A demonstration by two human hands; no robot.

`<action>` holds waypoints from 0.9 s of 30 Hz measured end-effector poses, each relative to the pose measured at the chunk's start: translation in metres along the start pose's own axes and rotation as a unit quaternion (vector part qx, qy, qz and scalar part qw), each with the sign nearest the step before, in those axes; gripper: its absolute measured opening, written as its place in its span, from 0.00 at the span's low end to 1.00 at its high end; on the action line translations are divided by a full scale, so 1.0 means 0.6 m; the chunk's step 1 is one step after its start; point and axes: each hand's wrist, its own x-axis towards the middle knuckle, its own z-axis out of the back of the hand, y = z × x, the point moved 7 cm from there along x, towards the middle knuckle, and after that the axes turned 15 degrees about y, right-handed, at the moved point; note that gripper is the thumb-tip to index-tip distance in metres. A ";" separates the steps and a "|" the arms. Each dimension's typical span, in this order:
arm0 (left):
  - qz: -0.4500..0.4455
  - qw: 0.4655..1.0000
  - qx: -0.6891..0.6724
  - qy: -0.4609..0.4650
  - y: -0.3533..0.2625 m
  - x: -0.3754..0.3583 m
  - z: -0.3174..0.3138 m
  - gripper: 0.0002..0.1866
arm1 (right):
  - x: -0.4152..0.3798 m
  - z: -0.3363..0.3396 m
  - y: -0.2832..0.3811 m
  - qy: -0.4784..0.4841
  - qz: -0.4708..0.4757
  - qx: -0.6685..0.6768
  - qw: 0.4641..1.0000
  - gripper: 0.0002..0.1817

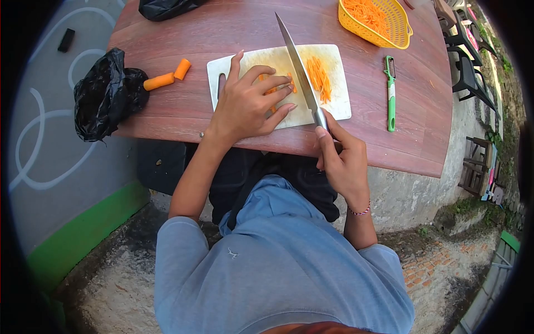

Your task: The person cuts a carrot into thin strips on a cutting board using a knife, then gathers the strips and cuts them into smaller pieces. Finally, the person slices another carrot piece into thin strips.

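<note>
A white cutting board [336, 111] lies near the table's front edge. My right hand [343, 153] is closed round the handle of a long knife [300, 69], whose blade slants across the board. To the right of the blade lies a small pile of orange carrot strips [319, 79]. My left hand [253, 100] rests over the left part of the board, its fingers apart and bent above carrot pieces [272, 90]. The fingers partly hide these pieces, and whether they grip any is unclear.
On the wooden table [367, 142] are a yellow basket [399, 22] of shredded carrot, a green peeler [391, 94], two carrot chunks [159, 81] and a black plastic bag [108, 92]. Another black bag [167, 8] sits at the back. Dark chairs [473, 80] stand at the right.
</note>
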 end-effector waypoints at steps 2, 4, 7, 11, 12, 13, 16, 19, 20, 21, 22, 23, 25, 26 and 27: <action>0.001 1.000 -0.001 0.001 0.001 0.000 0.001 0.15 | 0.000 -0.004 0.002 0.012 0.012 -0.007 1.000 0.23; 0.003 1.000 -0.004 0.003 -0.001 0.000 0.001 0.15 | 0.000 -0.006 0.005 0.011 0.024 -0.024 0.999 0.23; 0.013 1.000 0.000 0.017 -0.002 0.001 0.003 0.15 | 0.000 -0.009 0.007 0.011 0.029 -0.036 0.999 0.22; 0.007 1.000 -0.002 0.012 0.001 0.001 0.000 0.15 | -0.004 -0.011 0.012 0.016 0.025 -0.038 0.999 0.22; 0.001 1.000 -0.002 0.007 0.001 0.001 -0.001 0.16 | -0.005 -0.012 0.012 0.016 0.025 -0.039 0.999 0.22; 0.001 1.000 -0.003 0.008 0.002 0.001 -0.002 0.16 | -0.006 -0.013 0.011 0.015 0.026 -0.036 0.999 0.22; 0.000 1.000 -0.002 0.005 0.002 0.000 -0.003 0.16 | -0.010 -0.013 0.017 0.020 0.022 -0.033 0.999 0.22; 0.003 1.000 -0.004 0.009 0.002 0.001 -0.002 0.16 | -0.015 -0.015 0.019 0.023 0.023 -0.048 0.998 0.22; 0.002 1.000 -0.003 0.009 0.002 0.001 -0.002 0.16 | -0.016 -0.015 0.020 0.021 0.029 -0.063 0.997 0.22; 0.002 1.000 -0.003 0.010 0.002 0.001 -0.002 0.16 | -0.017 -0.017 0.019 0.022 0.028 -0.063 0.997 0.22; 0.002 1.000 -0.004 0.010 0.002 0.001 -0.003 0.16 | -0.018 -0.018 0.019 0.016 0.035 -0.072 0.997 0.22; 0.002 1.000 -0.006 0.007 0.002 0.001 -0.002 0.16 | -0.018 -0.019 0.021 0.010 0.043 -0.082 0.996 0.21; 0.002 1.000 -0.009 0.005 0.002 0.001 -0.001 0.16 | -0.013 -0.023 0.025 0.006 0.049 -0.092 0.995 0.21; 0.001 1.000 -0.008 0.007 0.002 0.001 -0.001 0.16 | -0.009 -0.024 0.029 0.000 0.056 -0.102 0.993 0.21; 0.000 1.000 -0.008 0.008 0.001 0.001 0.000 0.16 | -0.003 -0.026 0.033 0.000 0.055 -0.101 0.993 0.21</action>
